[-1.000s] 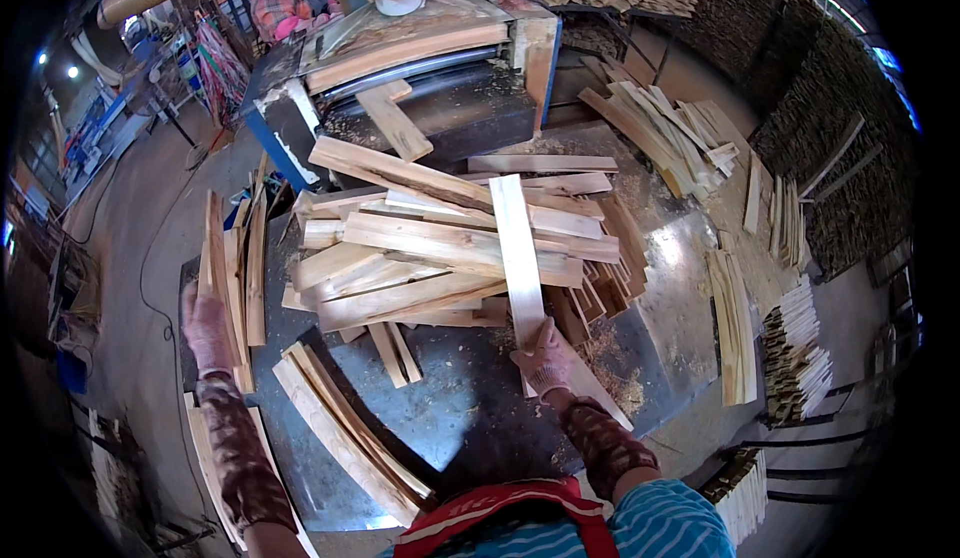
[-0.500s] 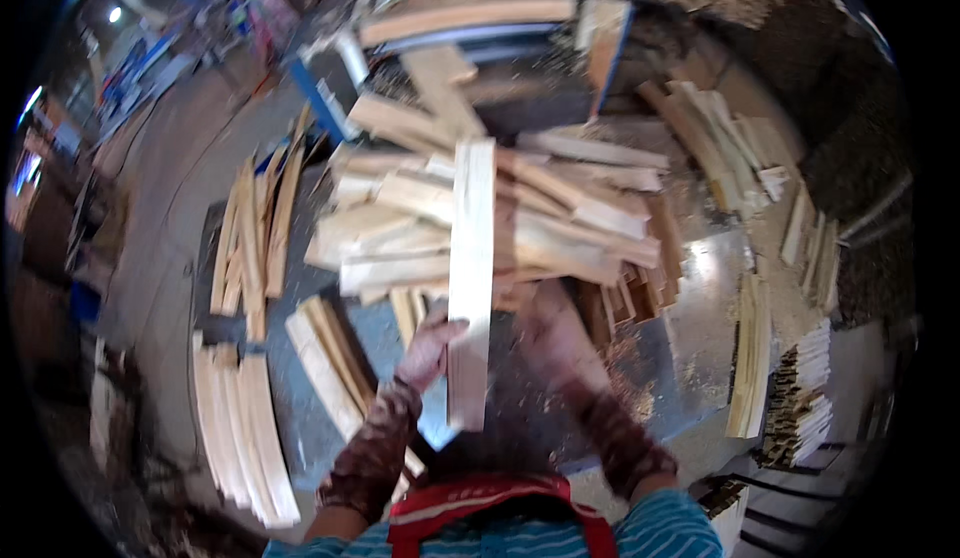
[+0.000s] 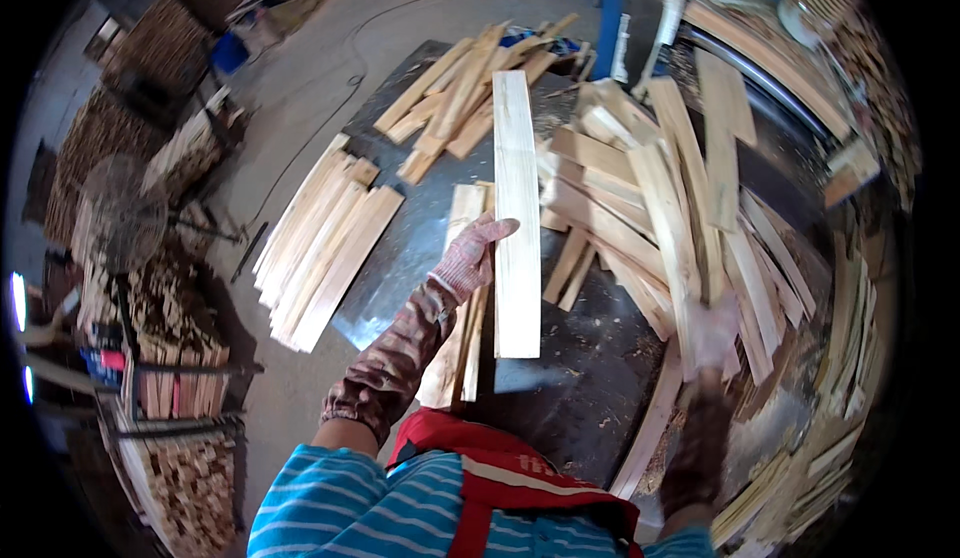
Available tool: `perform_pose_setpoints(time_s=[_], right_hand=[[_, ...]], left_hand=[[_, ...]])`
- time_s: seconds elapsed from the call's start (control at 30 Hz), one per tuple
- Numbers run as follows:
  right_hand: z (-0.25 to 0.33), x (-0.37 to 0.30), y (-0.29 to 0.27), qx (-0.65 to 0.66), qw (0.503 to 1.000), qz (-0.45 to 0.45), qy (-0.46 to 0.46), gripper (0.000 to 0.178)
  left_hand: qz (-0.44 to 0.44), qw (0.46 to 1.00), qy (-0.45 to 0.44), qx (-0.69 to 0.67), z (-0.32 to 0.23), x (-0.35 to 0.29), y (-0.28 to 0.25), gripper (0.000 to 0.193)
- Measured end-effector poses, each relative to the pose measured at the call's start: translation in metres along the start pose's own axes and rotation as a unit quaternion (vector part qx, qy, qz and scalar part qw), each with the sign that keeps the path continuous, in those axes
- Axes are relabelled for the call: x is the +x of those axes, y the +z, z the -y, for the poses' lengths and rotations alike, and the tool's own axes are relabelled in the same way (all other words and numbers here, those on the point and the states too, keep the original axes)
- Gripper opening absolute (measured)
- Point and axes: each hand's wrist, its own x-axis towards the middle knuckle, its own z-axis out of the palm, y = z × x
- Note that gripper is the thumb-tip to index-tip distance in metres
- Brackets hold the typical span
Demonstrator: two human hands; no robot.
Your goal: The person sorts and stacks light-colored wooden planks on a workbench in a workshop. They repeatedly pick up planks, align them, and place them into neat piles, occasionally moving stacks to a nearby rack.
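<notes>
A long pale wooden plank stands lengthwise in front of me, raised over the table. My left hand, in a light knitted glove, grips its left edge with the thumb across the face. Over at the right, my right hand is smeared by motion at the near end of the loose plank pile. It overlaps the lower part of a long plank, and its fingers cannot be made out. Below the raised plank, partly behind my left forearm, lie a few narrow boards.
On the left, a neat row of planks lies at the edge of the dark table. More boards lie crossed at the far side. A machine with a metal roller stands far right. A caged fan stands left.
The whole view has swung toward the left. My left hand still holds the plank, while my right hand has moved from beside it to the right part of the pile.
</notes>
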Motion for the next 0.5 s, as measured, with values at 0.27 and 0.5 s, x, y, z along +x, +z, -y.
perform_pose_setpoints(time_s=[0.27,0.5], right_hand=[[-0.021,-0.251,0.112,0.139,0.931,0.279,0.192,0.061],[-0.028,-0.243,0.108,0.325,0.9,0.267,0.117,0.031]], left_hand=[[-0.13,0.991,0.007,-0.014,-0.008,-0.027,-0.065,0.033],[-0.164,0.986,0.012,-0.018,0.004,-0.042,-0.104,0.026]])
